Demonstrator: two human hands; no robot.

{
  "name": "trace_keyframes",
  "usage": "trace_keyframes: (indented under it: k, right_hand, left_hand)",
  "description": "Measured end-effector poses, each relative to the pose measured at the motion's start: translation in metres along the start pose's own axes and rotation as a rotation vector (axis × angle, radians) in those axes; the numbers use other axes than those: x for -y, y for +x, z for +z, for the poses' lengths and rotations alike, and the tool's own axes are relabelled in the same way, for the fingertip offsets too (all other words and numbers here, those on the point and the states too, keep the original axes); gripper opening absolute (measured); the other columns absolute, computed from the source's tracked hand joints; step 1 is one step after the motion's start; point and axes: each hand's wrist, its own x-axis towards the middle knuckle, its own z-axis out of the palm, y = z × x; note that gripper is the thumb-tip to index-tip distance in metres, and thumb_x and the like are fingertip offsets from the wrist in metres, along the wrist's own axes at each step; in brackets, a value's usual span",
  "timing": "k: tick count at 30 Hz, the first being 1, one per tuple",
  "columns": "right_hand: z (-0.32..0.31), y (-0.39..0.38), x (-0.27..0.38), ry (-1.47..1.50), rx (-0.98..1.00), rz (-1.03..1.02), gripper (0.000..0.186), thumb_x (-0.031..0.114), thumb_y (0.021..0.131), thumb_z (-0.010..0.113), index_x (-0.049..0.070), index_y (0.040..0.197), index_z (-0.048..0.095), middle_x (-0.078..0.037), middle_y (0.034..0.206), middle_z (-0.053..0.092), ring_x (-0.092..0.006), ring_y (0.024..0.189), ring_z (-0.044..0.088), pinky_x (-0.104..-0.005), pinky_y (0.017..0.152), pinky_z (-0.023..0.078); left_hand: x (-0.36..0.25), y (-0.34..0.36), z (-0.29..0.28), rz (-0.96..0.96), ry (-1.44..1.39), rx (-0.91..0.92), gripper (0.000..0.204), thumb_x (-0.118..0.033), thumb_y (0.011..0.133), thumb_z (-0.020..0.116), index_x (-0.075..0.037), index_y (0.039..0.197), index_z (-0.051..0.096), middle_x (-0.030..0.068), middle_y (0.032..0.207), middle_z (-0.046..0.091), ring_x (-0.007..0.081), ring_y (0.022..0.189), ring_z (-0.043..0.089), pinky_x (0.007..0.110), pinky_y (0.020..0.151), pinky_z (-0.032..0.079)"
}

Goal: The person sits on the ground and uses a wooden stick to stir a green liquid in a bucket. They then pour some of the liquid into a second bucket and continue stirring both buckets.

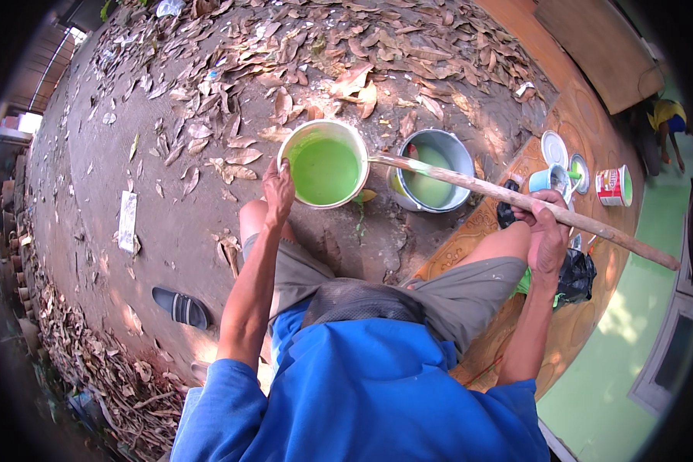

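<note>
My left hand (277, 185) grips the left side of a white bucket (323, 163) of bright green liquid, held between my knees. My right hand (547, 235) is closed round a long wooden stick (470, 179), whose far end meets that bucket's right rim; whether it is attached there I cannot tell. Under the stick stands a grey bucket (460, 171) with paler green liquid inside.
Paint cans (614, 186), lids (554, 150) and black bags (574, 277) lie on orange tiles at right, beside a green wall (600, 369). Another person (667, 117) bends at upper right. Dry leaves (354, 85) and a sandal (179, 306) lie on the ground.
</note>
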Motion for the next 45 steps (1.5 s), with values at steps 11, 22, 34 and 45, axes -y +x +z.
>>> trace_keyframes:
  k: [11,22,34,45]
  right_hand:
    - [0.129,0.028,-0.109,-0.543,0.325,-0.34,0.012,0.012,0.083,0.067,0.002,0.091,0.066,-0.01,0.081,0.067,-0.0206,0.075,0.065,-0.0343,0.074,0.051]
    - [0.14,0.024,-0.117,-0.636,0.34,-0.483,0.008,0.007,0.077,0.068,0.002,0.08,0.064,-0.009,0.075,0.066,-0.0247,0.071,0.064,-0.0344,0.063,0.051]
    - [0.159,0.029,-0.143,-0.544,0.453,-0.95,0.01,0.0,0.072,0.068,0.007,0.077,0.063,-0.007,0.081,0.063,-0.0205,0.065,0.06,-0.0315,0.051,0.049]
    - [0.159,0.018,-0.15,-0.511,0.515,-0.894,0.013,0.001,0.07,0.068,0.01,0.078,0.062,-0.003,0.078,0.061,-0.0218,0.068,0.06,-0.0322,0.054,0.048]
  left_hand:
    - [-0.031,-0.022,0.012,-0.025,-0.249,0.047,0.037,-0.032,0.1,0.048,-0.002,0.118,0.061,0.0108,0.097,0.069,0.0155,0.086,0.062,0.03,0.077,0.049]
    - [-0.035,-0.037,0.014,-0.002,-0.127,0.028,0.041,-0.034,0.1,0.047,-0.003,0.123,0.058,0.0186,0.111,0.065,0.0266,0.102,0.062,0.036,0.088,0.046]
    - [-0.045,-0.042,0.015,0.056,-0.092,0.018,0.051,-0.044,0.101,0.037,-0.002,0.121,0.059,0.0116,0.1,0.067,0.0178,0.091,0.06,0.032,0.082,0.047]
    - [-0.032,-0.043,0.017,0.051,-0.055,0.076,0.05,-0.042,0.101,0.04,-0.004,0.128,0.055,0.0156,0.111,0.063,0.022,0.103,0.058,0.034,0.089,0.045]
